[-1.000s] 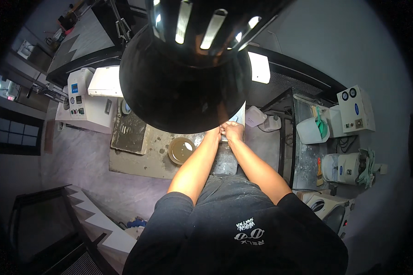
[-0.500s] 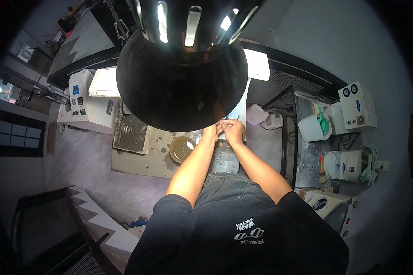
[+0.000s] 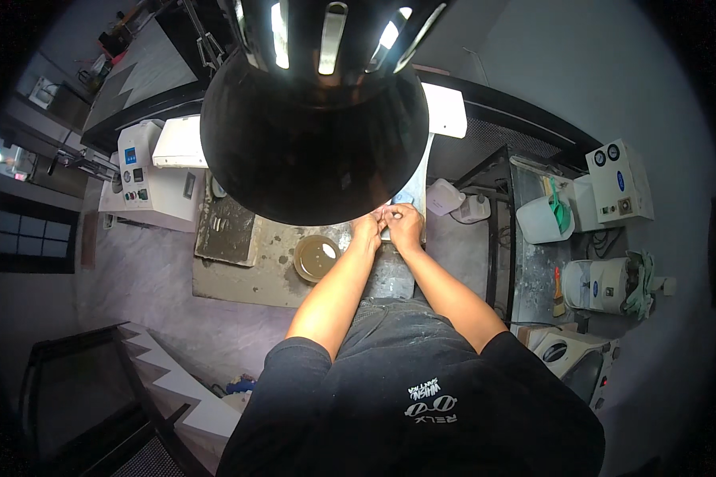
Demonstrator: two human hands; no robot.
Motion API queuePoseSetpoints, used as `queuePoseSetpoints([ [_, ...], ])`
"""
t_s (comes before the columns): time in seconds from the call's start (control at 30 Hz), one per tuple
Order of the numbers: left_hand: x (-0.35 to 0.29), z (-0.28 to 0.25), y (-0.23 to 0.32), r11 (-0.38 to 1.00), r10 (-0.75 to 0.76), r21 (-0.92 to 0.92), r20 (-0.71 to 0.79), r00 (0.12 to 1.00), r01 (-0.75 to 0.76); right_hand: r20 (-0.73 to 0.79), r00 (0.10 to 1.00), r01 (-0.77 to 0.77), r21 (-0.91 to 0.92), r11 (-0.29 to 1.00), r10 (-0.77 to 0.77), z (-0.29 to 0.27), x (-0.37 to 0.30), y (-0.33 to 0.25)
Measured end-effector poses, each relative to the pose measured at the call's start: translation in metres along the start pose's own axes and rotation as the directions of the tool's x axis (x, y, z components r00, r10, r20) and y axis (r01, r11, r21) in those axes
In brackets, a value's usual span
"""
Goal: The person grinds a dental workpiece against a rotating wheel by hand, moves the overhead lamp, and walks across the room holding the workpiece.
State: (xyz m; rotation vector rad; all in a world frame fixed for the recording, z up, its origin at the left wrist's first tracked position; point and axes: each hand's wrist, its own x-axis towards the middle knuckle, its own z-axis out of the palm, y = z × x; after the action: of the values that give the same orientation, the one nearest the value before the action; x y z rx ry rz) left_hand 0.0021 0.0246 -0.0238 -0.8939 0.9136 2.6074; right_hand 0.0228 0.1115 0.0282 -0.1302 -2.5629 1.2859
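Left hand (image 3: 366, 231) and right hand (image 3: 406, 228) meet, curled, at the right of the table (image 3: 250, 284); whether they grip anything, I can't tell! One bowl (image 3: 297, 261) sits nearer, left of them; two jugs (image 3: 445, 196) stand right; one black lamp (image 3: 310, 151) looms above.

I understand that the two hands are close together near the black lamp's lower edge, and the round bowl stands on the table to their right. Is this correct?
Only the side is wrong: the head view shows the round bowl on the table to the left of the left hand, not beyond the right hand.
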Motion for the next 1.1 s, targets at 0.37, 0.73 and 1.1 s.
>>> queuePoseSetpoints([
  [0.37, -0.025, 0.018, 0.006, 0.982, 0.13, 0.147, -0.073, 0.989, -0.119, 0.141, 0.897, -0.442, 0.263, 0.858, 0.418, -0.001, 0.0, 0.005],
  [0.73, 0.009, 0.004, -0.002, 0.996, 0.065, 0.062, -0.145, 0.987, -0.057, 0.161, 0.874, -0.485, 0.252, 0.837, 0.458, 0.012, 0.009, 0.007],
  [1.1, 0.039, -0.014, -0.018, 0.984, -0.076, -0.169, -0.064, 0.995, 0.064, 0.022, 0.972, -0.234, 0.036, 0.972, 0.233, 0.009, 0.009, 0.001],
])
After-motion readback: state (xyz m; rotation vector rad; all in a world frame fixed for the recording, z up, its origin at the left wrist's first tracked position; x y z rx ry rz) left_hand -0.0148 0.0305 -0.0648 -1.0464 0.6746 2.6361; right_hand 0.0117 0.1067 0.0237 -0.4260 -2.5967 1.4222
